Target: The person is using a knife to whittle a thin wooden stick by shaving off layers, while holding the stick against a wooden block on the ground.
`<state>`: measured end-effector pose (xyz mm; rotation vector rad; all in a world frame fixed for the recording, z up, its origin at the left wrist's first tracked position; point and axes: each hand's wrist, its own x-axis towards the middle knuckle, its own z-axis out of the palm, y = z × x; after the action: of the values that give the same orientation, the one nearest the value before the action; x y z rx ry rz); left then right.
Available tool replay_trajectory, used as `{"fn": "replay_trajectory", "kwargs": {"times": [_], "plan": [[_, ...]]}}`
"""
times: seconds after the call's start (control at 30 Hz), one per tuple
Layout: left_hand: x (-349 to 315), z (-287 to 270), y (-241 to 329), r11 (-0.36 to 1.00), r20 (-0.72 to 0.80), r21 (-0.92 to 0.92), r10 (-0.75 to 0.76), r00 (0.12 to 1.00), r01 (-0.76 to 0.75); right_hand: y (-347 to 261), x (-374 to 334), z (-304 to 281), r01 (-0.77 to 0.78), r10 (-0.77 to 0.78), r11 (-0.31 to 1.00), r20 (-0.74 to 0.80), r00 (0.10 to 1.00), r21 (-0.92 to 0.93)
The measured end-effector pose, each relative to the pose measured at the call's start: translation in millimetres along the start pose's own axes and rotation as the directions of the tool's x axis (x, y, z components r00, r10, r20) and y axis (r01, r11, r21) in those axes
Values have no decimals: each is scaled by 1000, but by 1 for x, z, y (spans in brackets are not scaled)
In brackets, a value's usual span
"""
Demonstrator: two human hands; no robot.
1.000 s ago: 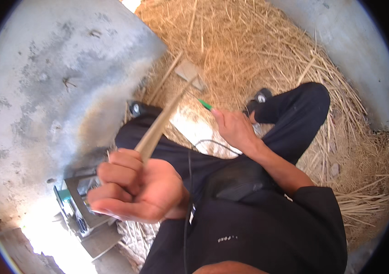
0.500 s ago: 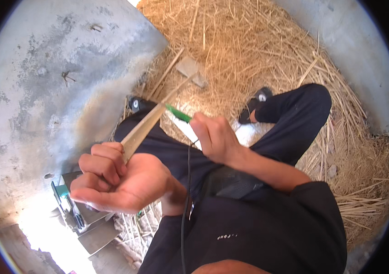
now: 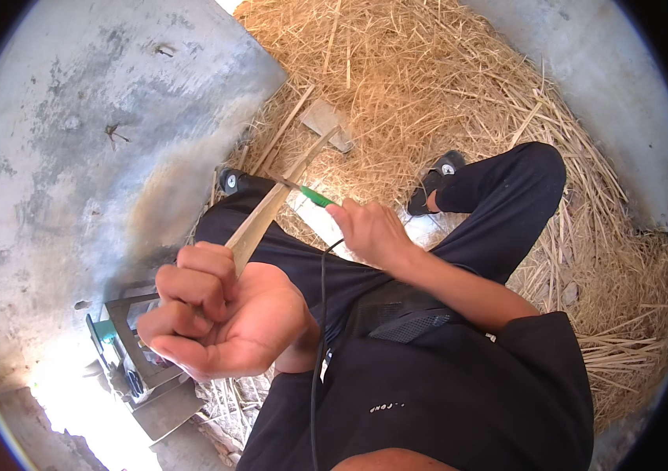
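My left hand [image 3: 232, 322] is closed around the lower end of a long, pale strip of bamboo or wood [image 3: 259, 224]. The strip slants up and away over my bent leg, tapering to a thin far end. Gripped in my right hand [image 3: 373, 235] is a green-handled knife [image 3: 317, 196]. Its narrow blade lies across the strip about midway along and appears to touch it. My right fingers cover the rear of the handle.
Loose straw and shavings [image 3: 397, 71] cover the floor ahead. A flat block [image 3: 326, 122] lies beyond the strip. A worn wall [image 3: 114, 141] rises on the left, beside a dark frame [image 3: 149, 345]. A black cable [image 3: 323, 314] hangs before my body.
My left hand has shifted right and slightly down with the strip. My right hand has moved a little right, and the knife's blade now shows across the strip.
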<state>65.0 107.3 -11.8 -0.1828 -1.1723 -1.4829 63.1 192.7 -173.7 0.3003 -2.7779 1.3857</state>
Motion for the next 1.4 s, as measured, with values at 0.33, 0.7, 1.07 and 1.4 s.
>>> {"fn": "replay_trajectory", "kwargs": {"times": [0.33, 0.7, 1.07, 1.4], "plan": [[-1, 7, -1, 999, -13, -47, 3, 1000, -4, -23, -4, -15, 271, -235, 942, -189, 953, 195], [7, 8, -5, 999, -44, -41, 17, 999, -19, -50, 14, -39, 408, -340, 877, -270, 901, 255], [18, -2, -9, 999, -3, 35, 30, 1000, -29, -29, 15, -12, 268, -243, 940, -138, 960, 211], [8, -7, -6, 996, -1, 64, 65, 998, -65, 123, 23, 21, -209, 248, 940, 118, 962, -269]]}}
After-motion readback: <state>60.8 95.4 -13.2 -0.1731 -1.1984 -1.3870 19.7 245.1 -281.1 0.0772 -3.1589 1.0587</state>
